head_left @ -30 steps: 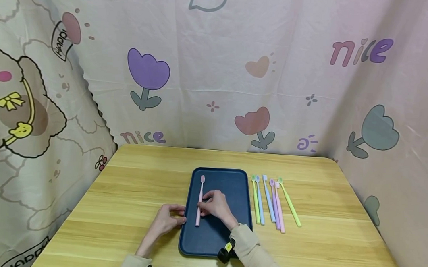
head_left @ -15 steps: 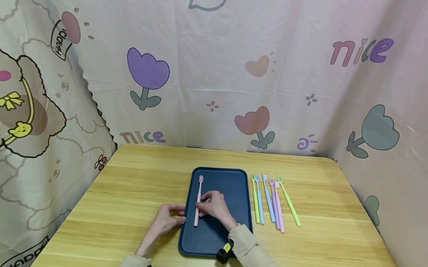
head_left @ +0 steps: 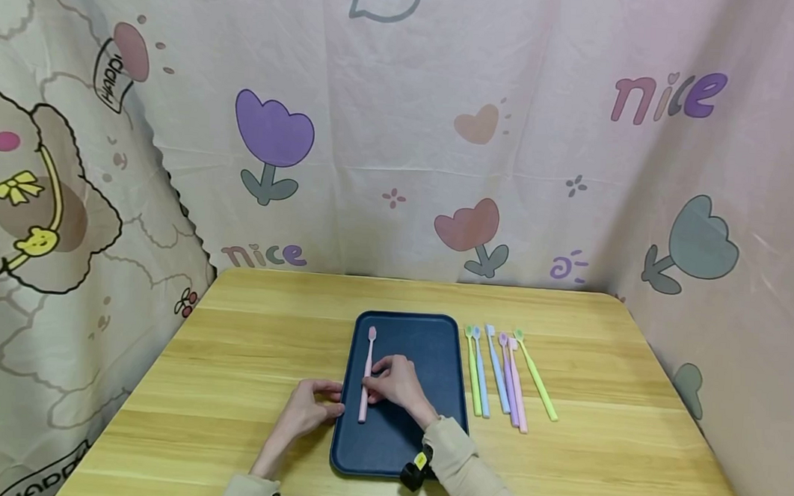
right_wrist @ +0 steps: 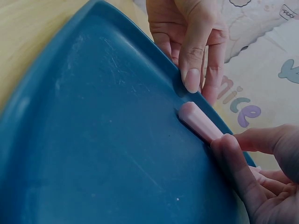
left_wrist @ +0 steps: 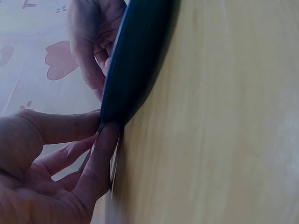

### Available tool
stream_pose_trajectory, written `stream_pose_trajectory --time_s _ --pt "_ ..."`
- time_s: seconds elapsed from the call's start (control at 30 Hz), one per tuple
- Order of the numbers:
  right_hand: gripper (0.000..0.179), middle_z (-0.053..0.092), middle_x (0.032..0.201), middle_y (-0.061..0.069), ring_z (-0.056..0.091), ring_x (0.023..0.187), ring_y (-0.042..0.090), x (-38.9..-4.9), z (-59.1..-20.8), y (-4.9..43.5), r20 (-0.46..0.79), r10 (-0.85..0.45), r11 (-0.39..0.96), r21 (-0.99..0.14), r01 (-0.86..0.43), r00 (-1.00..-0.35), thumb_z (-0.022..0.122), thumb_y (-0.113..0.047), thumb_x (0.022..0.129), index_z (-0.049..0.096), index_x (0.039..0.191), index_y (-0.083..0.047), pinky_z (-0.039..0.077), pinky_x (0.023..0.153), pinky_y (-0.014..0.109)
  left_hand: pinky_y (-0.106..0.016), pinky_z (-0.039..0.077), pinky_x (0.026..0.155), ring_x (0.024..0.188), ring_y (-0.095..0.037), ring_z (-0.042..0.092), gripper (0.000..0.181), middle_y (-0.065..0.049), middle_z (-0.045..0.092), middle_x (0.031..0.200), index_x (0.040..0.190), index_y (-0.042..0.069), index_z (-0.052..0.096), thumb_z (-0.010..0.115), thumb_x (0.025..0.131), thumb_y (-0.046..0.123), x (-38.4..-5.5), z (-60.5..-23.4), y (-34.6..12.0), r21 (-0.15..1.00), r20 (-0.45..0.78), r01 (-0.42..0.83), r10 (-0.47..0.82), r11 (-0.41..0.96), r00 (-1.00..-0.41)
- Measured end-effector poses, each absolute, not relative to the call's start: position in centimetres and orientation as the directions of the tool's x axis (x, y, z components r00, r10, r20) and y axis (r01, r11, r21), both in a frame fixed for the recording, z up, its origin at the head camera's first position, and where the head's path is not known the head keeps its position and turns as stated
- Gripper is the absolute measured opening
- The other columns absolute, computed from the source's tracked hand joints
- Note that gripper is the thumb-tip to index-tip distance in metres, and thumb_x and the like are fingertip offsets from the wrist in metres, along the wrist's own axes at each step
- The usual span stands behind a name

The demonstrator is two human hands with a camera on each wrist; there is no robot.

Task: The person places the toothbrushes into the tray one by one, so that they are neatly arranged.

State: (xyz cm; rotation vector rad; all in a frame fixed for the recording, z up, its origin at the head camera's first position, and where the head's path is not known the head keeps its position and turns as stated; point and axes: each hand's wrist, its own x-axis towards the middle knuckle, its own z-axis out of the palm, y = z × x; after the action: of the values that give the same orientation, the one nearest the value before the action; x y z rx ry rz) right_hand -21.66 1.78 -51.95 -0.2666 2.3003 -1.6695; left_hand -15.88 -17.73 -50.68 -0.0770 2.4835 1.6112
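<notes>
A pink toothbrush [head_left: 363,411] lies lengthwise along the left side of a dark blue tray [head_left: 426,343], its bristle head toward the far end. My right hand [head_left: 400,383] pinches its handle between thumb and fingers; in the right wrist view the blunt handle end [right_wrist: 196,116] sticks out past the fingertips, close to the tray floor. At the tray's left edge, my left hand [head_left: 306,409] holds the rim. Thumb and finger of that left hand [left_wrist: 70,163] meet at the rim in the left wrist view.
Right of the tray, several toothbrushes lie in a loose row on the wooden table [head_left: 615,454]: green [head_left: 473,372], blue [head_left: 496,369], purple [head_left: 507,381], pink [head_left: 518,385] and a slanted yellow-green one [head_left: 537,375]. A printed curtain [head_left: 390,128] hangs behind the table.
The pink toothbrush has shifted slightly left across the tray with my right hand, and now lies nearer the left rim. My left hand has stayed at the tray's edge.
</notes>
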Motion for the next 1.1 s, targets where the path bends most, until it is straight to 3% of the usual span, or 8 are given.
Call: stream_pose_trajectory --time_s 0.57,0.77,0.93,1.1 --pt "0.023 0.075 0.071 0.011 0.069 0.053 0.01 -21.6 -52.1 1.8 -0.111 -0.314 0.294 -0.956 0.014 -0.943 0.074 -0.01 0.089 0.066 0.105 0.005 0.06 0.055 0.027 -0.036 0.062 0.065 0.076 -0.02 0.07 0.035 -0.021 0.073 0.099 0.115 -0.011 0.068 0.074 0.08 -0.008 -15.8 -50.6 -17.7 0.899 -0.18 -0.144 0.047 0.414 -0.983" --pt "0.032 0.074 0.073 0.012 0.069 0.054 0.012 -21.4 -51.5 3.1 -0.065 -0.324 0.277 -0.96 -0.029 -0.944 0.071 -0.016 0.092 0.064 0.113 0.006 0.061 0.056 0.03 -0.037 0.062 0.065 0.078 -0.02 0.069 0.035 -0.021 0.073 0.099 0.115 -0.011 0.068 0.075 0.08 -0.008 -15.8 -50.5 -17.6 0.898 -0.182 -0.151 0.034 0.414 -0.983" --pt "0.036 0.073 0.079 0.023 0.069 0.056 0.016 -21.1 -50.9 6.6 0.031 -0.334 0.267 -0.956 -0.126 -0.942 0.069 -0.015 0.094 0.062 0.119 0.009 0.061 0.055 0.033 -0.036 0.062 0.065 0.077 -0.021 0.07 0.036 -0.02 0.073 0.099 0.115 -0.011 0.068 0.075 0.08 -0.008 -15.8 -50.5 -17.6 0.896 -0.177 -0.15 0.028 0.418 -0.984" --pt "0.035 0.066 0.084 0.037 0.068 0.057 0.013 -20.7 -50.7 11.8 0.132 -0.268 0.164 -0.97 -0.18 -0.954 0.068 -0.004 0.092 0.057 0.118 0.018 0.062 0.055 0.039 -0.036 0.062 0.065 0.078 -0.021 0.07 0.036 -0.02 0.073 0.098 0.114 -0.012 0.067 0.074 0.08 -0.008 -15.7 -50.6 -17.7 0.903 -0.17 -0.141 0.035 0.406 -0.985"
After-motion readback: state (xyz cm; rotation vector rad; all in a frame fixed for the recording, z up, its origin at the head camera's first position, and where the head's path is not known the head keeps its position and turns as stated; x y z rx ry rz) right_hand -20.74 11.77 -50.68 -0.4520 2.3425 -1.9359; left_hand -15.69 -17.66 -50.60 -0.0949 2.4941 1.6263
